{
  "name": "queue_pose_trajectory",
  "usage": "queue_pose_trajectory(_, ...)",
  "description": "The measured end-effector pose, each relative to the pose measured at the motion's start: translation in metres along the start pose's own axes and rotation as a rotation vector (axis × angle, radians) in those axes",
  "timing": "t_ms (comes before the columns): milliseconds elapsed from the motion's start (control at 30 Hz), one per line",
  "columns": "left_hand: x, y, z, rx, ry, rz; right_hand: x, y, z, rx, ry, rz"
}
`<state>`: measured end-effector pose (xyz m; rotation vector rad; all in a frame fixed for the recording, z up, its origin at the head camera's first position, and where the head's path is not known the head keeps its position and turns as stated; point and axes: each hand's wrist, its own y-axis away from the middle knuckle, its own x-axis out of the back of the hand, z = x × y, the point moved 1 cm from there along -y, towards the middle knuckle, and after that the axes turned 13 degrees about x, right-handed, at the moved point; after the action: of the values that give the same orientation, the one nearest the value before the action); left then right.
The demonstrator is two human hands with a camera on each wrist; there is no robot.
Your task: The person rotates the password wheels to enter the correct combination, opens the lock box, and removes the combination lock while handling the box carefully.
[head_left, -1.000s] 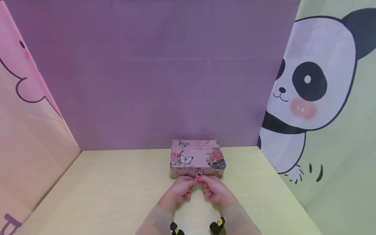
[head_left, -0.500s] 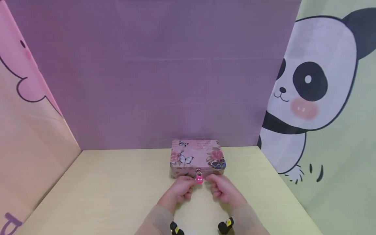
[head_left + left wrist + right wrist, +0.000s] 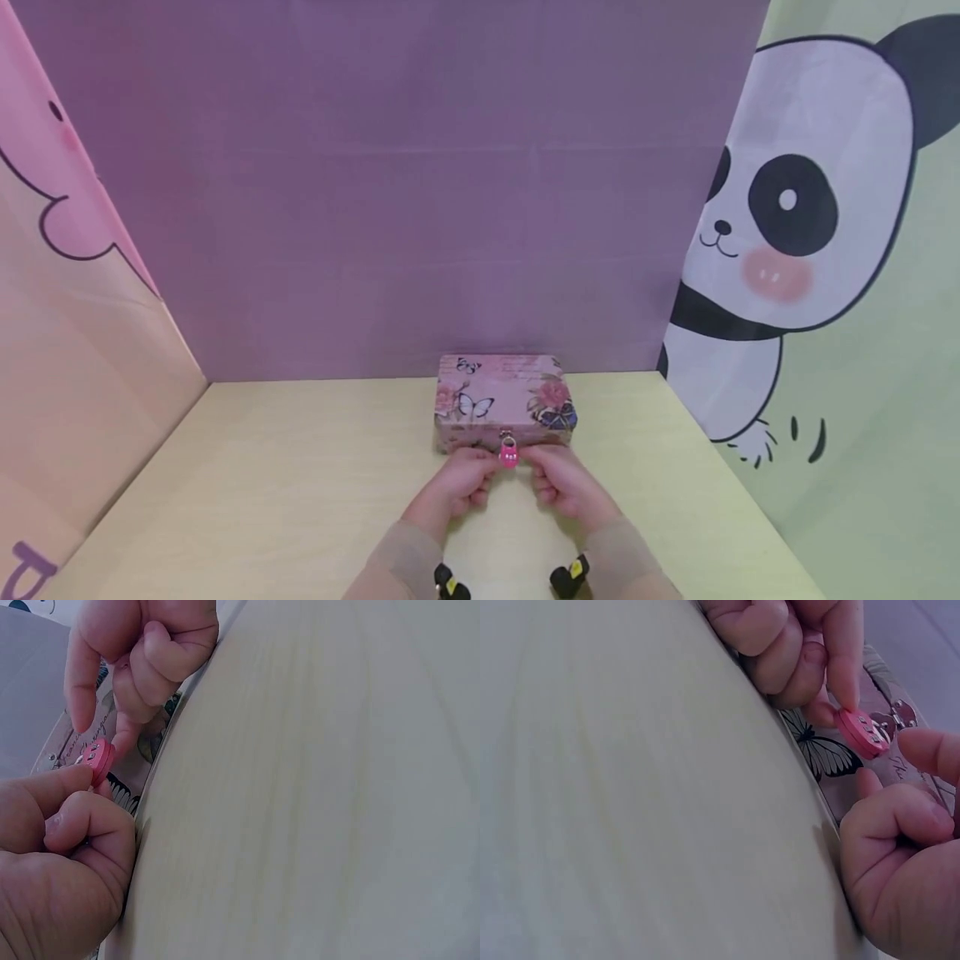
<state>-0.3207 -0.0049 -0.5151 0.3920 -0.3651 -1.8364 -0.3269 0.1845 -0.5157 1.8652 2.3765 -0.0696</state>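
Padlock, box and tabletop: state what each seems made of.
Pink padlock: painted metal or hard plastic, glossy by its highlights in the head view; its shackle shines like metal. Box: perhaps printed tin, satin, given its rounded corners and soft sheen; coated card is possible. Tabletop: wood or wood-look laminate, matte, from its pale streaked grain.

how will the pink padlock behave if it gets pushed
The padlock would probably swing rather than roll, as it appears hooked to the clasp; the left hand pinching it may limit that. Its solid-looking body should stay stiff. Small beside the box, it is likely light.
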Motion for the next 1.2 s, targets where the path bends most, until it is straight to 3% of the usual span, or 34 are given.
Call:
queue_pose_trajectory(500, 0.000, -0.002, -0.002, -0.028, 0.027, -0.033, -0.018, -0.008, 0.003, 0.017, -0.043, -0.006)
queue_pose_trajectory(1200, 0.000, -0.004, -0.004, -0.045, 0.029, -0.040, -0.021, -0.005, 0.005, 0.004, 0.008, 0.021)
